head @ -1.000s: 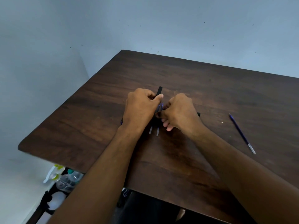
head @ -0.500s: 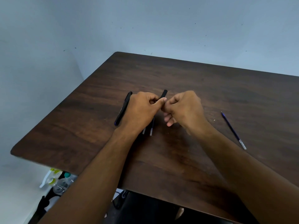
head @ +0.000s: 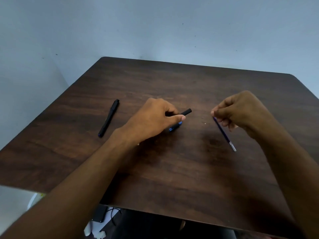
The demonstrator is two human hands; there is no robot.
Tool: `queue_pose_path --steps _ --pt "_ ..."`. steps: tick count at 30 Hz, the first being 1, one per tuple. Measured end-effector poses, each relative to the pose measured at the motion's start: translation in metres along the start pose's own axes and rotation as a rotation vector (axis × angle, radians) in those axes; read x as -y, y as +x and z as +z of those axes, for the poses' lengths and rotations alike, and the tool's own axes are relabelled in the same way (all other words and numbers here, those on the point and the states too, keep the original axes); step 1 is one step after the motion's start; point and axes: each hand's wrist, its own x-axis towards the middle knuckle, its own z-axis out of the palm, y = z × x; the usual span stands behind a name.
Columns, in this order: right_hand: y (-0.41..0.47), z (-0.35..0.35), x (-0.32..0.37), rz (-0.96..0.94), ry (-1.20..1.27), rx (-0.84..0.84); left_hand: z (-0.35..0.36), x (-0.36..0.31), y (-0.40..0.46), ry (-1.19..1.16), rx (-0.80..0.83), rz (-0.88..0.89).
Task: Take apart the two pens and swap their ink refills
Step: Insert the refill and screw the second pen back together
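My left hand (head: 153, 121) grips a black pen barrel (head: 187, 112) near the table's middle, its far end sticking out past my thumb. A small blue pen part (head: 175, 127) shows just under that hand. My right hand (head: 241, 111) pinches the upper end of a thin blue ink refill (head: 222, 133), which slants down toward me with its silver tip (head: 233, 147) at or close to the table; I cannot tell whether it touches. A second black pen (head: 108, 118) with a blue tip lies alone on the table to the left.
The dark wooden table (head: 172, 169) stands in a corner of pale blue walls. Its near edge runs below my forearms. Cables and small items (head: 100, 219) lie on the floor beneath the near left edge.
My hands have come apart. The right hand moved right and took hold of the blue refill that lay on the table. The left hand keeps the black barrel. The left pen has come into full view.
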Motion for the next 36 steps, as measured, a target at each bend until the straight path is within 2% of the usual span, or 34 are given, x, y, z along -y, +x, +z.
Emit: queue_pose_path --steps 10,14,20,28,36 --pt "0.009 0.003 -0.017 0.128 -0.064 0.004 0.009 -0.006 0.028 0.106 0.074 0.045" --pt "0.009 0.004 -0.018 0.128 -0.247 0.052 0.011 0.0 0.027 0.06 0.035 0.071" --pt "0.008 0.001 -0.012 0.219 -0.272 0.111 0.02 0.008 0.023 0.016 -0.055 0.108" --pt "0.017 0.005 -0.019 0.238 -0.317 0.048 0.023 0.007 0.021 0.015 -0.064 0.115" --pt "0.023 0.008 -0.03 0.129 -0.379 -0.093 0.023 0.007 0.019 0.026 -0.068 0.13"
